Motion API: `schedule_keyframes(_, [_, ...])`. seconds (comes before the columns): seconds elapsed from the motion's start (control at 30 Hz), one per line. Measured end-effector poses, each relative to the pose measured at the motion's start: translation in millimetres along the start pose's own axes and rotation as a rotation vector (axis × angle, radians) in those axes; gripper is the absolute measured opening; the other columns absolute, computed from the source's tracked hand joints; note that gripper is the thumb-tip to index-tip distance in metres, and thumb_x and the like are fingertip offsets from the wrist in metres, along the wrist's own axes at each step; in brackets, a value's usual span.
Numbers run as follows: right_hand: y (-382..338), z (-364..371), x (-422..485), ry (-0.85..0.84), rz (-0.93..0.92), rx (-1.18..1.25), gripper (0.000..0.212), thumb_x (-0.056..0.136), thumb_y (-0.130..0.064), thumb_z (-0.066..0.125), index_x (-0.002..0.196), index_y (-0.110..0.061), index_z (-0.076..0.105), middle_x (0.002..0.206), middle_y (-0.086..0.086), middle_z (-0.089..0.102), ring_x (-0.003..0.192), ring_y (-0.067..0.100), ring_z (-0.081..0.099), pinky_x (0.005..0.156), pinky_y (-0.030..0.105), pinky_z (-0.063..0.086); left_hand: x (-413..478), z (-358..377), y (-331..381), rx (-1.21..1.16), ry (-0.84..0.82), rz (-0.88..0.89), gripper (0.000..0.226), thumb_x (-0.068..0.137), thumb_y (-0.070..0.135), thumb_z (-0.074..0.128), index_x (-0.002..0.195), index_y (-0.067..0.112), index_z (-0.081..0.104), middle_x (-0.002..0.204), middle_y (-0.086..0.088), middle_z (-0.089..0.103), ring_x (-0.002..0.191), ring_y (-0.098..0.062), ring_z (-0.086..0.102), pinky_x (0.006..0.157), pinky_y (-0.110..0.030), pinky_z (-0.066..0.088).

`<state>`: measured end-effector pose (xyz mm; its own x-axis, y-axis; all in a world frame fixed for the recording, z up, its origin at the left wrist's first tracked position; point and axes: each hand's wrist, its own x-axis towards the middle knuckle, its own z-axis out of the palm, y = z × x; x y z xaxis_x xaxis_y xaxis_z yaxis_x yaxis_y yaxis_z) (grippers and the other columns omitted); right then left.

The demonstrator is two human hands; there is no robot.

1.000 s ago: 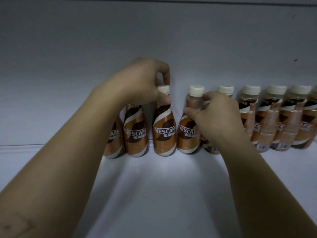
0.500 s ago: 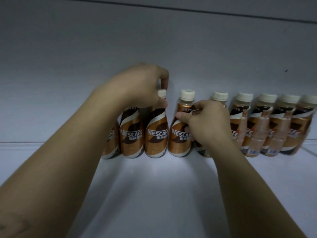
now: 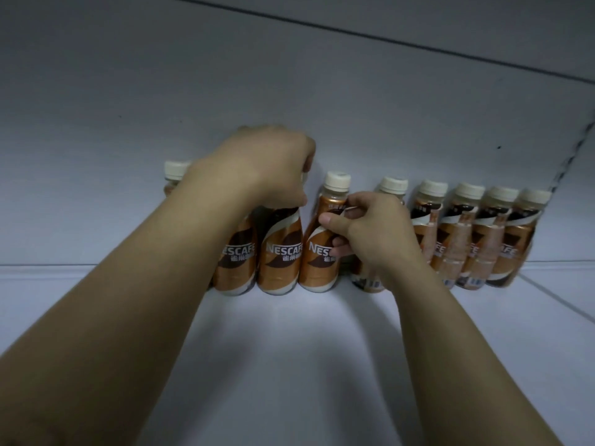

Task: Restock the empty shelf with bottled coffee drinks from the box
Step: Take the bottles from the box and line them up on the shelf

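White shelf (image 3: 289,365) is carrying a row of coffee bottles (image 3: 463,233) against its back wall; left hand (image 3: 267,169) is pinching one cap, right hand (image 3: 363,233) is gripping the neighbouring bottle (image 3: 322,252), probably turning labels forward.

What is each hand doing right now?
Left hand: closed over a bottle top.
Right hand: closed on another bottle's shoulder.

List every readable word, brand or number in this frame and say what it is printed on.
"NESCAFE", partly cut off: bottle under the left hand.
"ESCAFE": next bottle left.
"NES", rest hidden: bottle held by the right hand.
Chinese characters beneath the logos, the right-side labels and the barcodes: too blurred to read.
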<state>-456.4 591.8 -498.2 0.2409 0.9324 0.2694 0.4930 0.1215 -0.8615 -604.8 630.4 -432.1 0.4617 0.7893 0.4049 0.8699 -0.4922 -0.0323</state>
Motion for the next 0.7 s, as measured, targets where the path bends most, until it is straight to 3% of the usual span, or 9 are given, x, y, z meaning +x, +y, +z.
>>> schedule_keyframes(0.13, [-6, 0, -2, -0.018, 0.014, -0.153, 0.026, 0.081, -0.023, 0.075, 0.098, -0.023, 0.057, 0.087, 0.006, 0.073, 0.067, 0.020, 0.073, 0.067, 0.040, 0.062, 3, -2, 6, -0.006, 0.111, 0.081, 0.054, 0.081, 0.043, 0.068, 0.128, 0.024, 0.050, 0.119, -0.004, 0.056, 0.109, -0.026, 0.051, 0.088, -0.039, 0.041])
schedule_keyframes(0.3, [-29, -18, -1, 0.066, -0.005, -0.430, 0.058, 0.082, -0.034, 0.073, 0.132, -0.017, 0.049, 0.108, 0.004, 0.068, 0.081, 0.020, 0.070, 0.080, 0.042, 0.058, 3, 0, 8, -0.088, 0.170, 0.155, 0.052, 0.084, 0.036, 0.066, 0.131, 0.024, 0.048, 0.126, -0.003, 0.053, 0.117, -0.024, 0.048, 0.094, -0.040, 0.039])
schedule_keyframes(0.4, [-39, -52, 3, 0.180, -0.127, -0.524, 0.040, 0.091, -0.036, 0.062, 0.128, -0.024, 0.056, 0.106, -0.003, 0.067, 0.076, 0.015, 0.068, 0.080, 0.040, 0.057, 5, 4, 12, -0.125, 0.184, 0.188, 0.052, 0.085, 0.038, 0.066, 0.131, 0.023, 0.048, 0.126, -0.003, 0.053, 0.117, -0.024, 0.047, 0.093, -0.038, 0.039])
schedule_keyframes(0.5, [-32, -87, 8, 0.419, -0.260, -0.501, 0.030, 0.093, -0.036, 0.058, 0.121, -0.026, 0.061, 0.102, -0.012, 0.062, 0.081, 0.017, 0.067, 0.083, 0.044, 0.056, 6, 13, 18, -0.073, 0.202, 0.214, 0.050, 0.087, 0.040, 0.062, 0.131, 0.023, 0.048, 0.127, -0.004, 0.052, 0.118, -0.024, 0.045, 0.092, -0.037, 0.038])
schedule_keyframes(0.6, [-5, -99, 12, 0.570, -0.307, -0.493, 0.035, 0.091, -0.041, 0.057, 0.122, -0.028, 0.060, 0.113, -0.010, 0.064, 0.089, 0.018, 0.066, 0.088, 0.044, 0.052, 6, 21, 29, -0.020, 0.218, 0.233, 0.051, 0.088, 0.043, 0.059, 0.133, 0.025, 0.045, 0.130, -0.002, 0.052, 0.120, -0.023, 0.045, 0.099, -0.038, 0.034])
schedule_keyframes(0.7, [30, -91, 13, 0.546, -0.260, -0.468, 0.046, 0.091, -0.044, 0.058, 0.133, -0.026, 0.053, 0.130, -0.002, 0.058, 0.098, 0.016, 0.060, 0.091, 0.037, 0.047, 7, 25, 47, 0.008, 0.229, 0.261, 0.056, 0.087, 0.046, 0.058, 0.137, 0.028, 0.041, 0.134, 0.000, 0.049, 0.122, -0.021, 0.044, 0.104, -0.039, 0.030])
